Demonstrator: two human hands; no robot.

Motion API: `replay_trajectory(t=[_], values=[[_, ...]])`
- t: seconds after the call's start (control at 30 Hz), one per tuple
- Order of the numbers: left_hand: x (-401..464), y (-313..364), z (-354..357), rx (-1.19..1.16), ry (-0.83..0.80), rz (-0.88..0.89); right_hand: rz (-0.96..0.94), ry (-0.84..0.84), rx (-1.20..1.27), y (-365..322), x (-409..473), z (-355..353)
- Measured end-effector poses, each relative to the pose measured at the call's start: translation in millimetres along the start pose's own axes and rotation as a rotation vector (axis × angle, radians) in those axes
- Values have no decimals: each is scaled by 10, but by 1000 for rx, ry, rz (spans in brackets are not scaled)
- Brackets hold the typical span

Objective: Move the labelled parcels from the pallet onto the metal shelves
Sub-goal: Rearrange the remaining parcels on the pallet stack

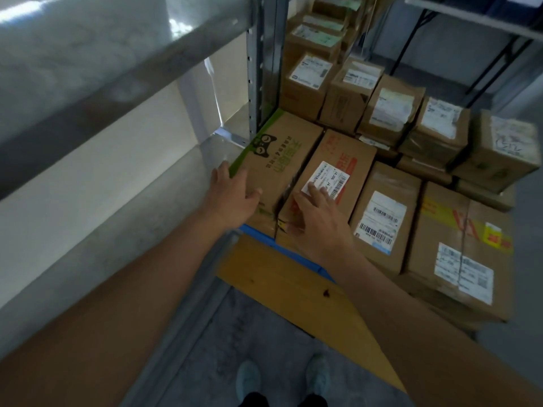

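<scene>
Several brown cardboard parcels lie packed on a pallet [296,292] with a wooden board and blue edge. My left hand [232,195] reaches to the left side of the parcel with a green edge and a black cat face [282,154], fingers straight, thumb on its top near corner. My right hand [317,215] lies flat on the neighbouring parcel [338,168], fingertips touching its white barcode label [329,179]. More labelled parcels [385,221] sit to the right. The metal shelves [97,83] run along my left.
A perforated grey shelf upright [255,69] stands just behind the cat-face parcel. Further labelled boxes [308,74] fill the back rows. A black-legged table frame [493,63] is at the far right. My feet [282,380] stand on grey floor before the pallet.
</scene>
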State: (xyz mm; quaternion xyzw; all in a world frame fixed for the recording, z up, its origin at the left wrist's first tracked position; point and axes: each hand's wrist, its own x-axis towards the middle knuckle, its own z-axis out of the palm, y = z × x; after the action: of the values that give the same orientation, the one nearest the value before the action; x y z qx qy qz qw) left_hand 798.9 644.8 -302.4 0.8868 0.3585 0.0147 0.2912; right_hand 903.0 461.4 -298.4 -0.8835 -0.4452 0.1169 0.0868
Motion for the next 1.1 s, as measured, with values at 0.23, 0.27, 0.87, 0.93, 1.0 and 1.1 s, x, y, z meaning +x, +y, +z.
replay_trajectory(t=[0.23, 0.27, 0.87, 0.93, 1.0, 1.1], values=[[-26, -12, 197, -17, 64, 17, -30, 49, -23, 48, 21, 80], [-31, -8, 211, -25, 68, 13, -33, 51, -18, 52, 22, 73], [-236, 414, 902, -550, 291, -230, -55, 76, -81, 482, 321, 3], [-215, 423, 963, -533, 300, -240, -71, 60, -86, 519, 330, -2], [-207, 446, 988, -517, 315, -249, -77, 41, -71, 527, 337, -14], [-201, 476, 1004, -509, 331, -247, -83, 28, -63, 524, 335, -26]])
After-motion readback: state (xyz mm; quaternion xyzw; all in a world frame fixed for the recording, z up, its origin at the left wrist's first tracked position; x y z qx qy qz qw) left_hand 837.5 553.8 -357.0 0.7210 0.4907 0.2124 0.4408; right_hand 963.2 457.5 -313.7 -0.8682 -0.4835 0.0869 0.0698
